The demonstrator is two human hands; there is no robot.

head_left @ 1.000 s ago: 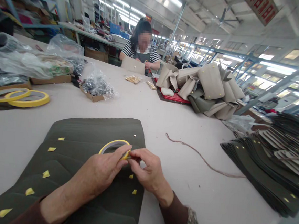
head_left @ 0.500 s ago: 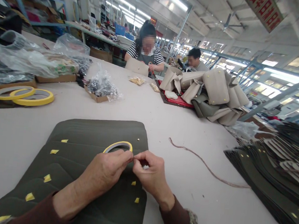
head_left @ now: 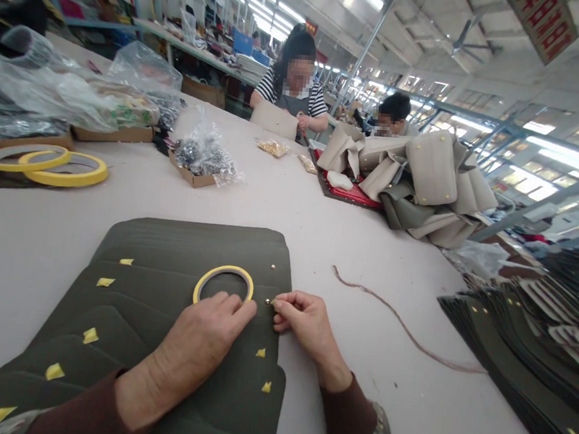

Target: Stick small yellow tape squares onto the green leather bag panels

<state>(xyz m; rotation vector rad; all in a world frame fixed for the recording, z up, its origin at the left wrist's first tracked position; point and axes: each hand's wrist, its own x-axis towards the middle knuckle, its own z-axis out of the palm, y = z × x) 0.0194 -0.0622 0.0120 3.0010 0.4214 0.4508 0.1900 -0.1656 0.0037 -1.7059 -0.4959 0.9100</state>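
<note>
A fanned stack of dark olive panels [head_left: 164, 281] lies in front of me, dotted with small yellow tape squares. A thin yellow tape roll [head_left: 224, 280] rests flat on the top panel. My left hand [head_left: 205, 334] lies on the roll's near edge, fingers curled over it. My right hand [head_left: 306, 322] is closed in a pinch at the panel's right edge, beside a small metal stud [head_left: 267, 301]; what the fingertips hold is too small to name.
Two more yellow tape rolls [head_left: 47, 166] lie at the left. Plastic bags and boxes of hardware [head_left: 201, 160] stand behind. Beige bag pieces [head_left: 422, 181] are heaped at the back right, dark panel stacks [head_left: 536, 330] at the right. A thin cord [head_left: 401, 323] crosses the table. Two people sit opposite.
The tape roll, held up between both hands before, now lies flat on the panel. My right hand has moved away to the panel's edge near the stud.
</note>
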